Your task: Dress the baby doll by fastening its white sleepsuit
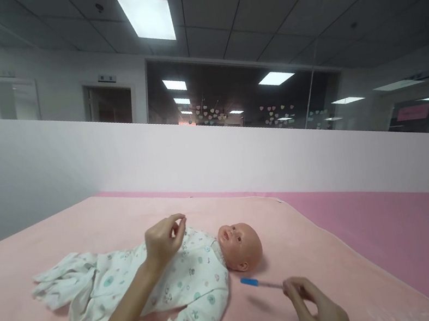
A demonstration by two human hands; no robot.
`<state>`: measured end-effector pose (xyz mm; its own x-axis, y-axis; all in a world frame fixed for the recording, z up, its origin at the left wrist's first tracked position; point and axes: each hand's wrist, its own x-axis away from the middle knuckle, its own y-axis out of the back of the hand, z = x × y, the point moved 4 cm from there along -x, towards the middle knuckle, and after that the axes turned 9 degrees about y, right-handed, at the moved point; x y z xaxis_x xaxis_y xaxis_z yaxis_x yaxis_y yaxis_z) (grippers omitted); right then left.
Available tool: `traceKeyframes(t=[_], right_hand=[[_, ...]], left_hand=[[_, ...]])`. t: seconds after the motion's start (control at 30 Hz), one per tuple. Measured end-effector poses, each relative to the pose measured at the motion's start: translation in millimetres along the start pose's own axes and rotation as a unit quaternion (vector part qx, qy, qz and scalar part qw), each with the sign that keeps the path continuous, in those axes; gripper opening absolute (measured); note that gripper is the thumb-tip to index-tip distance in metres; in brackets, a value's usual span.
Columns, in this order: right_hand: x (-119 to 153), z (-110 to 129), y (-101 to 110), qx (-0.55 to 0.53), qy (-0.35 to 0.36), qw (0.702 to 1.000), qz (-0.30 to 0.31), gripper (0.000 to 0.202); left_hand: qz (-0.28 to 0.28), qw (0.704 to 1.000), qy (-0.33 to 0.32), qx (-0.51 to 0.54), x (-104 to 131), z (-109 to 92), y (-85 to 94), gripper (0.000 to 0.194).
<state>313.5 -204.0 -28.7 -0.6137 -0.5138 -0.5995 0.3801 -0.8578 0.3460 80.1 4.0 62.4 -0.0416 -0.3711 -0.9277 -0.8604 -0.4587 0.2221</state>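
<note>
Since the sheet (65, 231) lies under the doll (193, 275), I'll go in that order; the doll's head (248, 243) is toward 3 o'clock. Left hand (162, 241) is over its outfit (206, 264), thumb and fingertips drawn together, nothing visible between; can't tell if it's touching cloth. Right hand (321, 305), around 4 o'clock from the head, pinches one end of the pen (270, 285). Pen's at the head's 5 o'clock, blue end (249, 281) toward 9. Looks light, stiff, probably slippery plastic, not too fragile; I'd grip nearer the middle.
</note>
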Motion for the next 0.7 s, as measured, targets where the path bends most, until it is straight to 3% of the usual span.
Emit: traceKeyframes(t=[0.13,0.3,0.47,0.7], right_hand=[[-52,42,-13,-0.192,0.014,0.981,0.011,0.032],[-99,67,-76,-0.345,0.037,0.937,0.033,0.030],[-90,74,-128,-0.416,0.036,0.904,0.087,0.029],[-62,59,-146,-0.315,0.110,0.942,0.025,0.027]], left_hand=[[0.069,0.988,0.090,0.108,9,-27,-32.5,0.018],[0.133,0.954,0.173,0.204,20,-25,-45.5,0.027],[0.114,0.949,0.222,0.193,21,-12,-34.5,0.025],[0.063,0.976,0.152,0.145,25,-15,-27.2,0.020]])
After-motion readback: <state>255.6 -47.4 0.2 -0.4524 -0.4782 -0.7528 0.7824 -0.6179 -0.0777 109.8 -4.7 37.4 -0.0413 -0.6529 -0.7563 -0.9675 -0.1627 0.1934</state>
